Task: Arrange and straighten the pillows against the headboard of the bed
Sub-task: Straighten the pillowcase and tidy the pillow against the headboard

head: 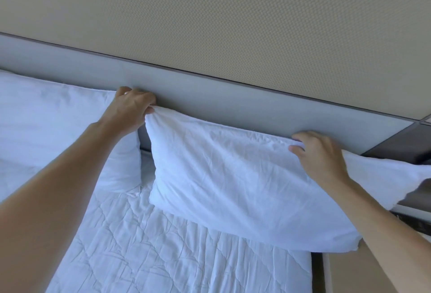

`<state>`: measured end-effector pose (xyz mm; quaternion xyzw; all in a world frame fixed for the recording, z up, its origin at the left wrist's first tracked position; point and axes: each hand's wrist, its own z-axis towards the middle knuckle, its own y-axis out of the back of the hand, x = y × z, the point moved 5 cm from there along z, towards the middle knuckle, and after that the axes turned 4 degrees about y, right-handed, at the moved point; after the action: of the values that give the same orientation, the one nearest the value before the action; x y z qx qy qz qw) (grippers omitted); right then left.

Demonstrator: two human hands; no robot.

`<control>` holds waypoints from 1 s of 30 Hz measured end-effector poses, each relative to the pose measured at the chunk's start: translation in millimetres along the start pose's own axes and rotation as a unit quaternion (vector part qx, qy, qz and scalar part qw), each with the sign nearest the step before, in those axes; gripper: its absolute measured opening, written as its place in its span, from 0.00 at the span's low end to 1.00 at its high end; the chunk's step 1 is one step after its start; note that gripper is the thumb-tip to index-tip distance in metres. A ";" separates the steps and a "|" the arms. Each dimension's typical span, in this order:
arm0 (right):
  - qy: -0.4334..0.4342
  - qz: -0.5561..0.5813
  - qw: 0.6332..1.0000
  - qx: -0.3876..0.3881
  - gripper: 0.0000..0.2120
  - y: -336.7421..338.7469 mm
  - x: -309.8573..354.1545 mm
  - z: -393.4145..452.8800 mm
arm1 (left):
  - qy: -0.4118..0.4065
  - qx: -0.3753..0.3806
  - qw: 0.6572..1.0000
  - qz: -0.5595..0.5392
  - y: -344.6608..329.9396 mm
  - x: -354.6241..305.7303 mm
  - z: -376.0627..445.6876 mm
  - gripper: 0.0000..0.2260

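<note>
A white pillow (235,178) leans against the grey padded headboard (210,92) on the right half of the bed, its right end hanging past the mattress edge. My left hand (130,106) pinches its top left corner. My right hand (319,155) grips its top edge toward the right. A second white pillow (51,118) lies to the left against the headboard, partly under my left forearm. A narrow gap separates the two pillows.
A white quilted cover (163,253) spreads over the mattress below the pillows. A beige textured wall (233,17) rises above the headboard. At the right, past the bed edge, stands dark furniture (401,143) with a beige surface (349,271) below it.
</note>
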<state>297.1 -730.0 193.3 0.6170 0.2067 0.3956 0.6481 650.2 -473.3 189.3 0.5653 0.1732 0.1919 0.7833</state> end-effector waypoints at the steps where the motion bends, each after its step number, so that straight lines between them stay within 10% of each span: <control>1: 0.011 0.011 1.000 0.007 0.07 -6.1 14.9 7.3 | 0.005 -0.008 1.000 0.000 1.5 1.2 -1.8 0.04; 8: 0.073 0.063 0.993 0.065 0.06 -34.5 105.1 39.5 | 0.005 -0.009 1.000 0.013 5.4 0.4 -6.5 0.04; 30: 0.114 0.026 0.988 -0.101 0.09 -18.2 107.1 34.2 | 0.103 -0.117 0.987 -0.035 32.6 2.7 -24.6 0.08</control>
<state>392.0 -668.1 204.6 0.5042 0.2220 0.4993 0.6687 637.1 -442.5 212.8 0.4404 0.2488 0.2400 0.8286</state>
